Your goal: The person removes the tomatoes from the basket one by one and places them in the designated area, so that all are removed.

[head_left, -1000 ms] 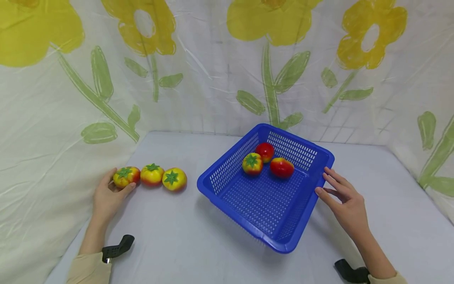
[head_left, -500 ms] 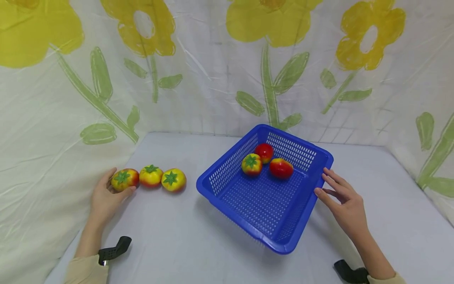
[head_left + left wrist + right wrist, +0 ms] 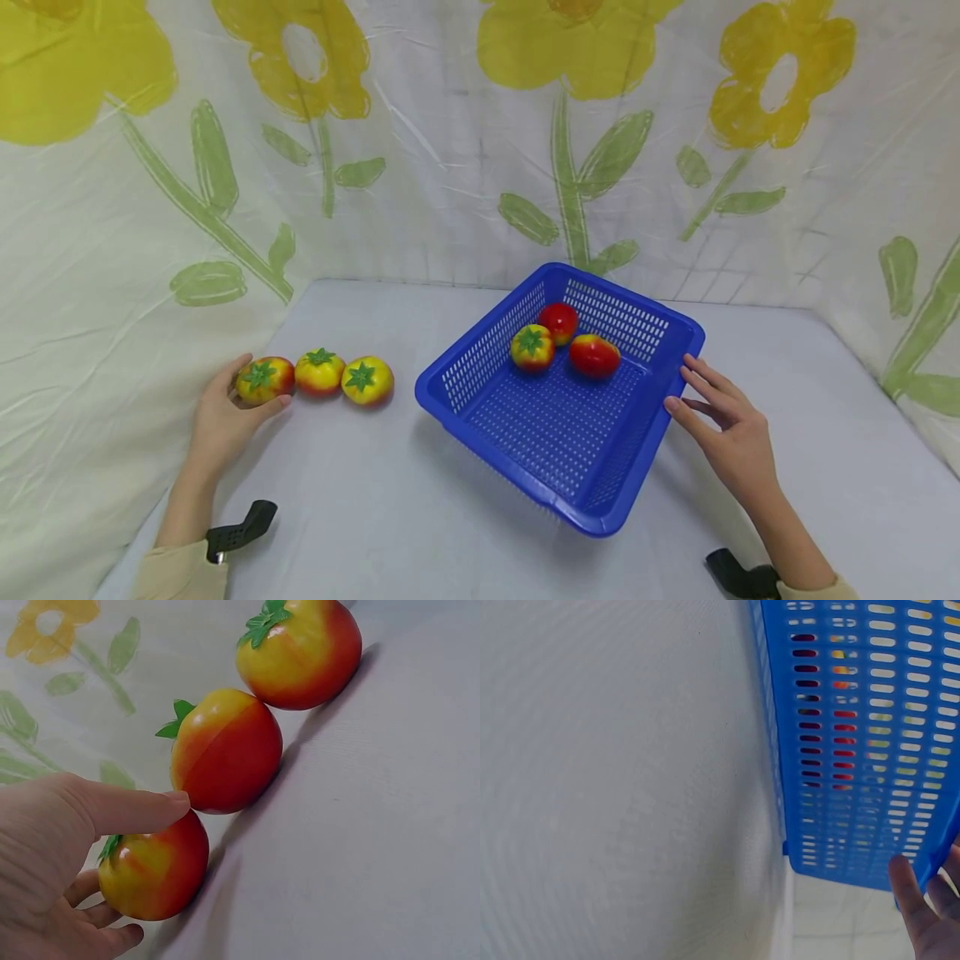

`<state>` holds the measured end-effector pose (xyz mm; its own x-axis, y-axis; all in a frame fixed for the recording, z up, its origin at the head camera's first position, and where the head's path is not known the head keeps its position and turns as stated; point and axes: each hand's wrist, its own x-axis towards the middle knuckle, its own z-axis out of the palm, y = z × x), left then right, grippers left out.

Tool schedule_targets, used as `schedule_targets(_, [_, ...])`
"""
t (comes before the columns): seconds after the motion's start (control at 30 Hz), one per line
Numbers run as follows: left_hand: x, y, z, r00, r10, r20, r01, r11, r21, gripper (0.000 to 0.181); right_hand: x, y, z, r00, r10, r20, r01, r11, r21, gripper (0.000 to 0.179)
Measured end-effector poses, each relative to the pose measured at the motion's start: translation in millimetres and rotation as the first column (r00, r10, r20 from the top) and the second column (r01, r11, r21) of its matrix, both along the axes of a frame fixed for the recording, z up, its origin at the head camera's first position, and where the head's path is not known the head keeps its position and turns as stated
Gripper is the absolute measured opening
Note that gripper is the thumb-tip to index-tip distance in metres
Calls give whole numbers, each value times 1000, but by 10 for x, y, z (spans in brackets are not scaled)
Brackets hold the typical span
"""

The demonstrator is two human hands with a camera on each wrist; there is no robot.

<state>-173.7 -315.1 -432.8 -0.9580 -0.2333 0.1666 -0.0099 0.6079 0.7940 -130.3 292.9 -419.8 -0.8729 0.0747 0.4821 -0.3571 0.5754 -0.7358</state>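
Note:
My left hand [image 3: 227, 421] is curled round the leftmost tomato [image 3: 266, 380], red and yellow with a green star-shaped calyx. Its thumb lies along the near side and the fingers behind, as the left wrist view shows with the thumb [image 3: 142, 811] across the fruit. Beside it in a row sit a second tomato [image 3: 320, 372] and a third [image 3: 367, 382], both mostly yellow on top. At right my right hand [image 3: 727, 429] holds the rim of a blue plastic basket [image 3: 617, 510], thumb against the outer wall. Inside lie a yellow-red tomato [image 3: 533, 348] and two redder tomatoes [image 3: 595, 357].
A white tablecloth [image 3: 330, 500] covers the table. Behind and at the sides hangs a pale curtain [image 3: 435, 200] printed with yellow flowers. Each wrist wears a black camera mount, one on the left [image 3: 243, 527] and one on the right [image 3: 738, 575].
My left hand and the leftmost tomato have shifted very slightly, and the thumb reaches a little further right. My right hand stays at the basket rim.

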Motion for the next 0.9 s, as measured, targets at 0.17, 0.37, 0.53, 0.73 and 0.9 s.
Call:
schedule_targets(0.17, [11,10,36,999,5,-53,-4,1000,10,89,-13,4,-1,1000,10,-9,-10,1000,-1,55])
schedule_targets(0.37, [15,63,80,989,37,-140,-36,999,13,81,-5,-4,-6,1000,0,-4,0,1000,-3,55])
schedule_targets(0.53, [26,111,105,980,45,-194,-42,999,19,74,-1,-5,9,1000,1,2,-1,1000,-1,55])
schedule_targets(0.73, [30,177,135,958,61,-280,-46,997,58,63,-18,15,2,1000,11,-3,-11,1000,-2,55])
schedule_targets(0.9, [59,235,191,928,79,-364,-50,995,89,55,-25,19,-20,1000,11,-14,-11,1000,6,56])
